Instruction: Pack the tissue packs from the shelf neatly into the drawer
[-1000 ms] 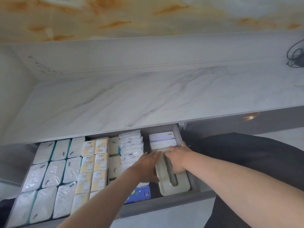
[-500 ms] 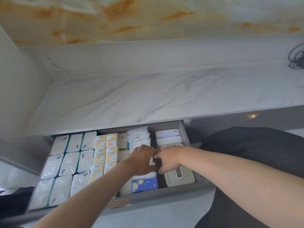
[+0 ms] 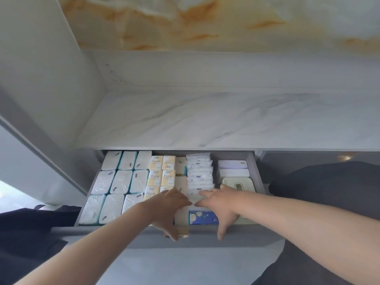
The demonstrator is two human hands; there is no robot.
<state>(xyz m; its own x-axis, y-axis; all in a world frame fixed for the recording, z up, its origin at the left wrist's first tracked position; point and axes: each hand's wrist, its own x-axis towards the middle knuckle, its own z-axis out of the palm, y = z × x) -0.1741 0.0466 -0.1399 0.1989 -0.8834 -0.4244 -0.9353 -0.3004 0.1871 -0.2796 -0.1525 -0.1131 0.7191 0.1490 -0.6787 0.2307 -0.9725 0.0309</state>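
Note:
The grey drawer [image 3: 258, 177] stands pulled out under the marble shelf [image 3: 205, 120]. Rows of white tissue packs [image 3: 121, 182] fill its left side, beside them yellow "Face" packs [image 3: 162, 171], then a row of small clear-wrapped packs [image 3: 199, 171]. My left hand [image 3: 168, 208] and my right hand [image 3: 222, 202] lie flat on the packs at the front middle, fingertips facing each other, thumbs hanging over the drawer's front edge. A blue flowered pack [image 3: 202, 218] shows below my right hand. Neither hand grips anything.
A cream tissue box [image 3: 238, 183] and two white flat packs [image 3: 233, 164] sit in the drawer's right end. The shelf above holds nothing. A gold drawer handle [image 3: 182, 231] is under my left thumb. Dark fabric lies at lower left and right.
Both hands slid left from the cream tissue box onto the packs in the middle and spread flat, thumbs now over the front edge. The view shifted right and closer.

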